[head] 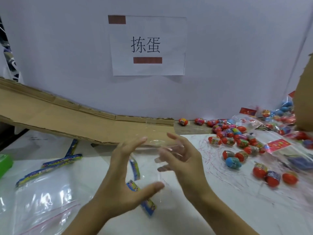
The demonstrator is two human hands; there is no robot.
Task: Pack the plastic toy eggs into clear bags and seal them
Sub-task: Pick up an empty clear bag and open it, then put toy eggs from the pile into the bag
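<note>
A clear bag (149, 167) hangs between my two hands above the middle of the white table. My left hand (125, 175) has its thumb and fingers spread on the bag's left side. My right hand (183, 160) is partly inside or behind the film, its fingers blurred through the plastic. No egg shows inside the bag. Loose toy eggs (237, 143), mostly red with a few blue ones, are strewn over the right of the table, apart from both hands.
A sloped cardboard sheet (71, 119) spans the back left. Blue printed header cards (61, 161) and clear zip bags (42, 200) lie at left. Filled bags with red labels (277, 145) and a cardboard box (304, 99) are at right. A green object (5, 164) sits at the left edge.
</note>
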